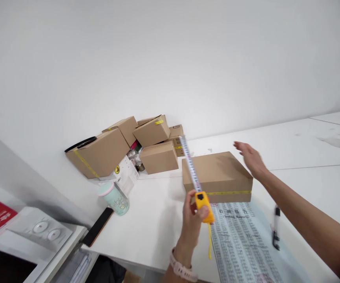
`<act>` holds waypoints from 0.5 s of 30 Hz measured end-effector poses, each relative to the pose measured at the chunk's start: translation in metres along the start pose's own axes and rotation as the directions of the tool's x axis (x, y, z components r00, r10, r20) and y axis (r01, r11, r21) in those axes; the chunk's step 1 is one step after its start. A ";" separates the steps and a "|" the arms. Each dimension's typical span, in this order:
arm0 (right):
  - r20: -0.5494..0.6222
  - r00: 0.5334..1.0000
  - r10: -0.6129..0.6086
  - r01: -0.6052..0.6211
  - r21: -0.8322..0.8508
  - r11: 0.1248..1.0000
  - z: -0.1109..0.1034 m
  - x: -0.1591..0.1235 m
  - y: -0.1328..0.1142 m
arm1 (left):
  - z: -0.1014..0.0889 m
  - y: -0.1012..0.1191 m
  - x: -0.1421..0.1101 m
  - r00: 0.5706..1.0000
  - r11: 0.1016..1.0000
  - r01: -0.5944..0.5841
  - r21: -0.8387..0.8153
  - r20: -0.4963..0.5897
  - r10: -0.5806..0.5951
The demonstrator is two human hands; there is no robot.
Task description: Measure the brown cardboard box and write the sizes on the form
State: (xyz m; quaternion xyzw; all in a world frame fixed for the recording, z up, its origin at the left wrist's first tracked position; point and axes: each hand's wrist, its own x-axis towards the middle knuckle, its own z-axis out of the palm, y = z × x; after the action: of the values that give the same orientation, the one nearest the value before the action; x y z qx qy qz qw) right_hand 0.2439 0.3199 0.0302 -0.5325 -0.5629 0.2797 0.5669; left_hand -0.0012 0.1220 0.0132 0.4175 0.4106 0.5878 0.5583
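In my left hand (190, 220) is a yellow tape measure (204, 205), its fingers wrapped round the case. The white blade (190, 163) is pulled out and points up and away, in front of the left end of a cardboard box (214, 169). A yellow strap dangles below the case. My right hand (251, 159) is stretched out beside the box's right end, fingers extended and holding nothing; whether it touches the box I cannot tell. Yellow tape with marks runs along the box's front lower edge. Under the box's front side lies a printed sheet (240, 239).
Several cardboard boxes (159, 157) are piled against the wall at the back left. A mint tumbler (115, 198) and a dark flat object (98, 227) stand near the table's left edge. A black-capped pen (276, 228) lies right of the sheet. A white appliance (40, 230) is at lower left.
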 end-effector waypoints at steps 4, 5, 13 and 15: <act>-0.028 0.967 0.255 -0.253 0.064 0.965 -0.046 -0.051 0.042 | -0.049 -0.006 -0.003 0.980 0.988 -0.078 0.132 -0.171 0.100; 0.023 0.953 0.301 -0.302 0.067 0.951 -0.049 -0.063 0.049 | -0.056 -0.008 0.001 0.980 0.990 -0.061 0.125 -0.178 0.083; 0.228 0.963 0.141 -0.150 0.024 0.988 -0.037 -0.076 -0.008 | -0.052 0.026 0.032 0.996 0.995 -0.072 0.069 -0.043 0.075; 0.169 0.981 0.099 -0.091 -0.059 0.994 -0.039 -0.068 -0.033 | -0.051 0.047 0.030 0.992 0.990 -0.124 0.074 -0.001 0.125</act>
State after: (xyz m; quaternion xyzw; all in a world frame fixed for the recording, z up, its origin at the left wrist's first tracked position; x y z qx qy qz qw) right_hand 0.2570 0.2370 0.0455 -0.5469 -0.5905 0.3368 0.4886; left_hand -0.0649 0.1498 0.0424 0.4609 0.4068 0.6071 0.5035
